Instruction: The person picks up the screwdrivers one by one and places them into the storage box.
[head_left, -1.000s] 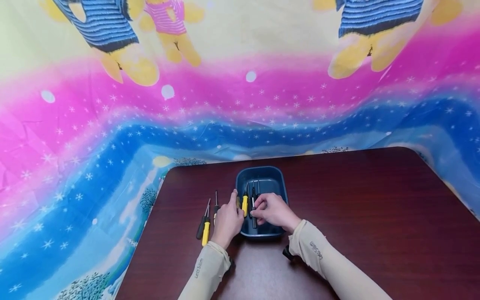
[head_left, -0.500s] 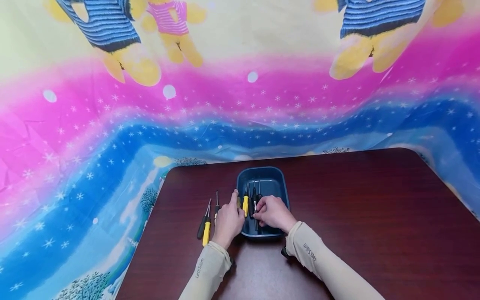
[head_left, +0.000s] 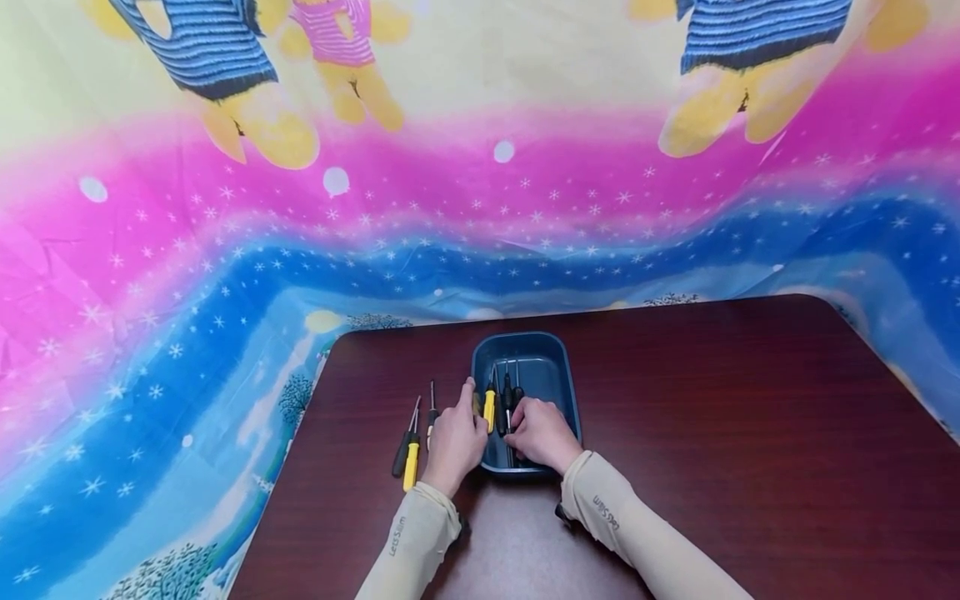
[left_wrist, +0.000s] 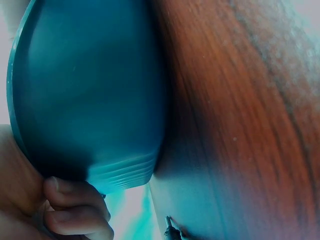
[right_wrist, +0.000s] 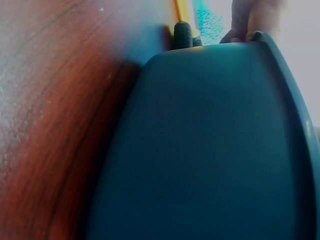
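A dark blue plastic box (head_left: 551,375) holds several screwdrivers side by side, among them a yellow-handled one (head_left: 490,410). My left hand (head_left: 456,442) grips the box's left rim; in the left wrist view its curled fingers (left_wrist: 75,212) lie against the outer wall. Inside the box, the thumb and fingers of my right hand (head_left: 546,435) pinch a slim dark screwdriver with a silver part (head_left: 509,417). The hand covers some of that tool. In the right wrist view the box's wall (right_wrist: 200,140) hides the right hand's fingers.
Left of the box, on the brown table (head_left: 712,417), lie a yellow-handled screwdriver (head_left: 411,467), a black-handled one (head_left: 402,455) and another dark one (head_left: 432,415). A printed cloth (head_left: 480,183) hangs behind the table's far edge.
My right hand has shifted slightly right and toward me inside the box, still pinching the slim screwdriver. The left hand keeps its hold on the rim.
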